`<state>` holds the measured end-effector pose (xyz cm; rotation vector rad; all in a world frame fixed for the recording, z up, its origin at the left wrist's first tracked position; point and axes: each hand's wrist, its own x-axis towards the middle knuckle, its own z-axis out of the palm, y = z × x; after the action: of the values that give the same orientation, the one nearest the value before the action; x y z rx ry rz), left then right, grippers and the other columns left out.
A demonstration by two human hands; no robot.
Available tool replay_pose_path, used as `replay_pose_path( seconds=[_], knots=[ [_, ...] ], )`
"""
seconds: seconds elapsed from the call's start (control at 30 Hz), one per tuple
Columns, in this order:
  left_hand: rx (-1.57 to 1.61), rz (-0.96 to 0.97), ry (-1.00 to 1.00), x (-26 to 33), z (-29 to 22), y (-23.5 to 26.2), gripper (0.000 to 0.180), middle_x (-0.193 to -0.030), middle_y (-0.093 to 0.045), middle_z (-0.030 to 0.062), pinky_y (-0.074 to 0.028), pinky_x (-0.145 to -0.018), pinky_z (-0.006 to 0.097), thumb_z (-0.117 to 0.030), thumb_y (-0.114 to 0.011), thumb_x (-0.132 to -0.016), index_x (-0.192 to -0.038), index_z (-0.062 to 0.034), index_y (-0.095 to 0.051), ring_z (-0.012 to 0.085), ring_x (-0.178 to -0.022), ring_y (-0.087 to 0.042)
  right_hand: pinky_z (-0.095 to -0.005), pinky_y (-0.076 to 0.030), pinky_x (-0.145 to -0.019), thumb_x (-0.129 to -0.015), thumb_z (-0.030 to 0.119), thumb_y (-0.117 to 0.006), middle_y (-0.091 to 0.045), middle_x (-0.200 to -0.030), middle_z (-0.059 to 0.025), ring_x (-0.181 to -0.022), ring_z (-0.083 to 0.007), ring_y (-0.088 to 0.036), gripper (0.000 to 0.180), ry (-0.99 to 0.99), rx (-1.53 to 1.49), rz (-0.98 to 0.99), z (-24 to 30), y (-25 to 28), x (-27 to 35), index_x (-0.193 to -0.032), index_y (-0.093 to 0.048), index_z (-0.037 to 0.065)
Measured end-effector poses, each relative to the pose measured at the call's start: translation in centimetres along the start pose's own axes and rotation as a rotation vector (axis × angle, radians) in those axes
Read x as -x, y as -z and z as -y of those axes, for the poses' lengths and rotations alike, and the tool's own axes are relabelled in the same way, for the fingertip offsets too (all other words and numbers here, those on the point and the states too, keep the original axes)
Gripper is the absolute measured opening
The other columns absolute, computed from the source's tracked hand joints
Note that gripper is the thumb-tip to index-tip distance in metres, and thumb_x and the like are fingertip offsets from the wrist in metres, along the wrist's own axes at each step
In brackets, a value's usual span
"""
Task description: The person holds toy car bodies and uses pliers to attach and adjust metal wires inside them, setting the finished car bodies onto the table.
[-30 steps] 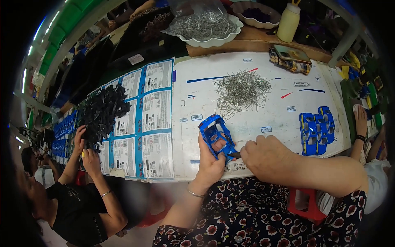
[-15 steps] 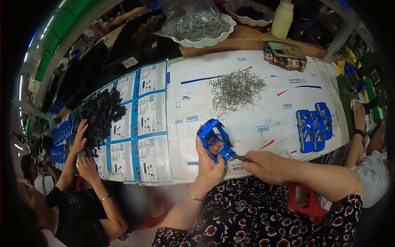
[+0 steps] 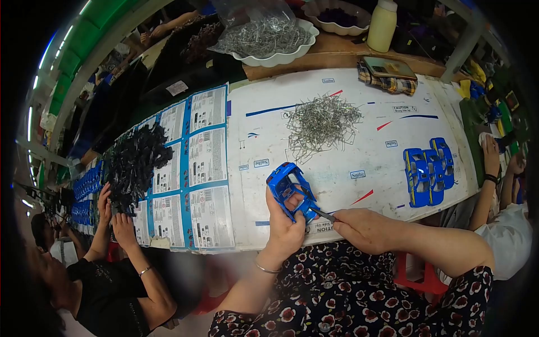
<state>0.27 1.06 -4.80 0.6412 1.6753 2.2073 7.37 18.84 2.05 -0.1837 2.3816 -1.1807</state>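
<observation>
While the left hand (image 3: 285, 231) grips a blue car shell (image 3: 308, 191) over the table (image 3: 331, 180), the right hand (image 3: 365, 227) clasps a tool (image 3: 322, 213), seemingly working its near end, which calls for steady guidance next

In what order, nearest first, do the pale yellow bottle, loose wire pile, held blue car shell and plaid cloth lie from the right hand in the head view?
From the right hand:
1. Blue car shell: left, in the left hand
2. Wire pile: ahead, slightly left
3. Plaid cloth: farther ahead
4. Bottle: beyond the cloth
</observation>
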Motion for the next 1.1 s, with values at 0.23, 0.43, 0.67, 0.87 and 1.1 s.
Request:
replay_pose_path(
  seconds=[0.23,0.43,0.67,0.87,1.1],
  knots=[
    [0.032,-0.031,0.016,-0.1,0.3,-0.1,0.081,-0.115,-0.041,0.0173,-0.057,-0.075,0.039,0.017,-0.029,-0.072,-0.142,-0.0147,-0.004,0.0257,-0.101,-0.055,-0.0484,-0.043,-0.077,-0.094,0.024,-0.038,-0.058,-0.084,-0.0254,-0.083,-0.0427,-0.056,0.031,-0.068,0.036,-0.025,0.7,-0.2,-0.2,-0.091,-0.05,-0.004],
    [0.015,-0.027,0.027,-0.1,0.0,0.1,0.08,-0.115,-0.041,0.0166,-0.055,-0.08,0.038,0.016,-0.03,-0.071,-0.141,-0.0131,-0.004,0.026,-0.101,-0.055,-0.0442,-0.048,-0.062,-0.089,0.021,-0.047,-0.058,-0.078,-0.0185,-0.073,-0.0337,-0.06,0.022,-0.041,0.424,-0.174,1.5,-1.4,0.0,-0.088,-0.052,-0.001],
    [-0.11,-0.019,0.004,0.3,0.5,0.4,0.078,-0.118,-0.042,0.0169,-0.051,-0.087,0.039,0.016,-0.03,-0.071,-0.141,-0.0071,-0.003,0.0265,-0.105,-0.055,-0.0279,-0.038,-0.048,-0.074,0.016,-0.055,-0.05,-0.066,-0.0046,-0.059,-0.0166,-0.051,0.013,0.305,1.287,-0.318,3.4,-0.4,-0.2,-0.077,-0.055,0.004],
    [-0.072,-0.024,0.014,0.1,0.5,0.1,0.079,-0.118,-0.041,0.0168,-0.05,-0.089,0.039,0.017,-0.029,-0.071,-0.141,-0.008,-0.003,0.0267,-0.106,-0.055,-0.0289,-0.039,-0.047,-0.075,0.017,-0.056,-0.053,-0.064,-0.0044,-0.058,-0.0168,-0.054,0.012,0.297,1.211,-0.226,3.9,1.0,-0.7,-0.074,-0.057,0.006],
    [0.003,-0.028,0.052,-0.1,-0.1,0.5,0.084,-0.117,-0.042,0.0151,-0.053,-0.083,0.04,0.018,-0.032,-0.07,-0.143,-0.0139,-0.005,0.0268,-0.105,-0.055,-0.0313,-0.044,-0.05,-0.075,0.016,-0.057,-0.055,-0.069,-0.0066,-0.061,-0.02,-0.056,0.014,0.282,1.007,-0.202,3.4,1.3,-0.9,-0.081,-0.055,0.003]
  ],
)
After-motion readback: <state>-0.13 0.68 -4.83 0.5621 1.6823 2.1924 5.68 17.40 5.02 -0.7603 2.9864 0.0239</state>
